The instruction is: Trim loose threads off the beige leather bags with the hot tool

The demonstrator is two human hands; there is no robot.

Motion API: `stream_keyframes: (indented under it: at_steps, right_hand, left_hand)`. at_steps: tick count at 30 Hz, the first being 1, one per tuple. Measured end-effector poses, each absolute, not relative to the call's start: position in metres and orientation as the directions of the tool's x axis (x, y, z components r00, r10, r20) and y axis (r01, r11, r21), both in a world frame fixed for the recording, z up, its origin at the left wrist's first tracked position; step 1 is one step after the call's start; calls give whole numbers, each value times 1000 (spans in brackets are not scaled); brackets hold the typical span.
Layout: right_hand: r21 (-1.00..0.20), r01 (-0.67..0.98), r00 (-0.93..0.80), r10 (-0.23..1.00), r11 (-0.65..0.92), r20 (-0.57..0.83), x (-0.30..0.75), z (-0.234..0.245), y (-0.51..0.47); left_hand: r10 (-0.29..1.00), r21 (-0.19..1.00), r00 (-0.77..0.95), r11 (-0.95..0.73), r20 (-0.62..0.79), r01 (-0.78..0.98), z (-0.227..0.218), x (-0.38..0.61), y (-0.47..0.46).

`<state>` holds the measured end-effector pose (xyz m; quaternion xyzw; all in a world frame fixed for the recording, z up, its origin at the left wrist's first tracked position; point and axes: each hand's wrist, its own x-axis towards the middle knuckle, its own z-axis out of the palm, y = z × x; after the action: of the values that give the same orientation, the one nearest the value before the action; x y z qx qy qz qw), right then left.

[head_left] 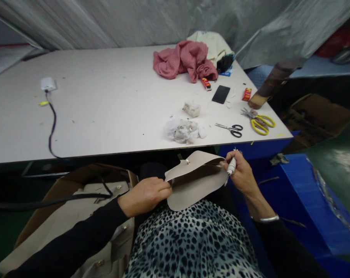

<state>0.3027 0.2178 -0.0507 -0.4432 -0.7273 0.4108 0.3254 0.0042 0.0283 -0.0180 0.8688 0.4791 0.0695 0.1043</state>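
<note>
A beige handbag [196,189] with a raised flap and a small metal clasp is held over my lap, its mouth gaping between the flap and the body. My left hand [148,195] is closed on its left edge. On the opposite side, the thumb and fingers of my right hand [240,172] pinch the right edge. A white wrapped, stick-like thing [231,166] with dark stripes also sits in my right hand; its exact kind I cannot tell.
Along the white table [105,116] lie black-handled scissors [233,129], yellow-handled scissors [262,121], a dark phone [221,94], a crumpled white wad [183,131] and pink cloth [186,60]. A carton [56,193] with beige pieces stands left, a blue bin [314,193] right.
</note>
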Motion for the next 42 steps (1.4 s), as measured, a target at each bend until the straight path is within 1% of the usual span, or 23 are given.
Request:
stream_keyframes:
  at_steps: [3, 5, 7, 10, 12, 14, 19, 22, 26, 28, 33, 35, 37, 39, 42]
  right_hand:
    - [-878, 398, -397, 913, 267, 98, 304, -49, 220]
    - [-878, 399, -402, 911, 265, 92, 304, -46, 221]
    - [-877, 397, -407, 909, 270, 95, 302, -42, 222]
    - [-873, 393, -428, 898, 288, 103, 292, -35, 219]
    - [-882, 375, -461, 883, 286, 91, 284, -31, 215]
    - [-891, 359, -488, 869, 279, 76, 277, -28, 211]
    - [-876, 388, -478, 875, 285, 72, 268, -27, 208]
    - [-881, 372, -498, 864, 291, 76, 264, -33, 212]
    - [-886, 366, -572, 820, 284, 27, 256, -45, 216]
    - [-890, 357, -602, 799, 285, 14, 252, -51, 215]
    - [-892, 343, -640, 768, 294, 8, 242, -58, 211]
    - [-898, 335, -604, 797, 286, 29, 238, -57, 215]
    - [-927, 274, -540, 839, 257, 73, 234, -55, 224]
    - [-949, 205, -477, 871, 240, 117, 230, -51, 234]
    - [-927, 208, -434, 879, 311, 197, 219, -43, 248]
  left_hand:
    - [804, 263, 589, -587, 80, 766, -7, 0, 34]
    - [807, 317, 573, -586, 142, 746, 5, -3, 38]
    - [835, 384, 516, -547, 188, 744, 20, -7, 40]
    - [905, 458, 373, -426, 205, 780, 45, -11, 42]
    - [940, 462, 275, -339, 203, 820, 58, -13, 40]
    - [963, 456, 209, -264, 168, 850, 65, -15, 35]
    - [983, 517, 183, -155, -3, 842, 70, -17, 20]
    - [983, 599, 182, -134, -21, 790, 72, -21, 13]
    - [986, 749, 166, -118, 11, 652, 83, -23, 8]
    - [990, 802, 142, -99, 19, 589, 88, -22, 6]
    - [999, 872, 45, -2, -22, 490, 77, -25, 7]
    - [1000, 885, -12, 24, -21, 466, 65, -30, 11]
    - [999, 888, -49, 31, -10, 458, 55, -35, 16]
    - [999, 884, -51, 18, 6, 467, 47, -37, 22]
    - [999, 879, -40, 8, 13, 477, 40, -37, 31]
